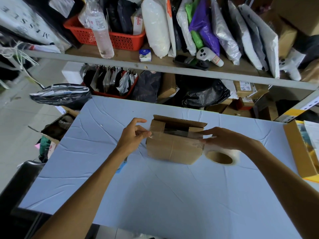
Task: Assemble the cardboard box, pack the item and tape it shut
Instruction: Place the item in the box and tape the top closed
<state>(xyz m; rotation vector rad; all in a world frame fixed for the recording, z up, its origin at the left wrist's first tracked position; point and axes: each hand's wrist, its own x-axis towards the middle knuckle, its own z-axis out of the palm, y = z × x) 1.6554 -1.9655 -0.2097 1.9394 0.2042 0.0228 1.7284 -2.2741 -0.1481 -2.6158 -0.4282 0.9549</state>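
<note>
Both hands (136, 135) (222, 137) stretch tape (176, 134) across box (172, 149) between them

Both forearms were bare from the lower frame edge to the wrists, with no sleeve showing. The left hand (133, 136) and the right hand (222, 138) were ungloved. Their fingers (140, 120) were slim, the nails short and plain.

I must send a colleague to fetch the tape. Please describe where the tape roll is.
On the pale blue table, find the small cardboard box. The tape roll lies flat against its right side, under the right hand: a whitish clear ring with a brown core.
</note>
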